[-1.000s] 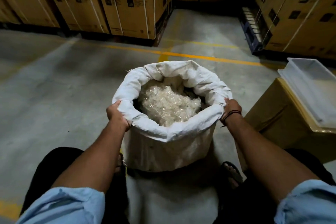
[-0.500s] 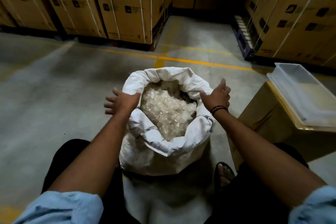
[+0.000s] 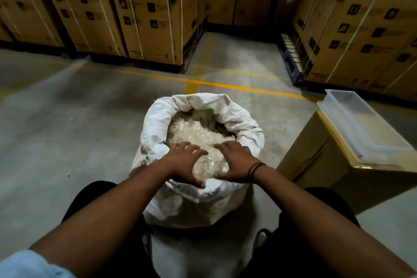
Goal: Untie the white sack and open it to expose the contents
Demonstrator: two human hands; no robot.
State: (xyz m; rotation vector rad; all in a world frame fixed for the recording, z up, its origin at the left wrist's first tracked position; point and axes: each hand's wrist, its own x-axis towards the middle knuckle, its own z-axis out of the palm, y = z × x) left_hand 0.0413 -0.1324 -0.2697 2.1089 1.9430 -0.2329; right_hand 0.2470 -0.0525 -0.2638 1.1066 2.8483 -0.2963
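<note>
The white sack [image 3: 158,124] stands on the concrete floor between my knees, its mouth wide open and its rim rolled down. Inside lies a heap of small clear plastic-wrapped pieces [image 3: 191,131]. My left hand [image 3: 184,162] and my right hand [image 3: 234,160] are both inside the mouth, near its front edge, palms down on the heap. Their fingers are spread and point toward each other, with a mound of the clear pieces between them. My right wrist wears a dark band.
A cardboard box [image 3: 320,171] stands right of the sack with a translucent plastic tray [image 3: 365,128] on top. Stacks of strapped cartons [image 3: 144,11] on pallets line the back and the right. Yellow lines cross the floor.
Both hands let go of the sack's rolled rim, lifted, then moved inward and down onto the contents. The camera view has tilted a little upward.
</note>
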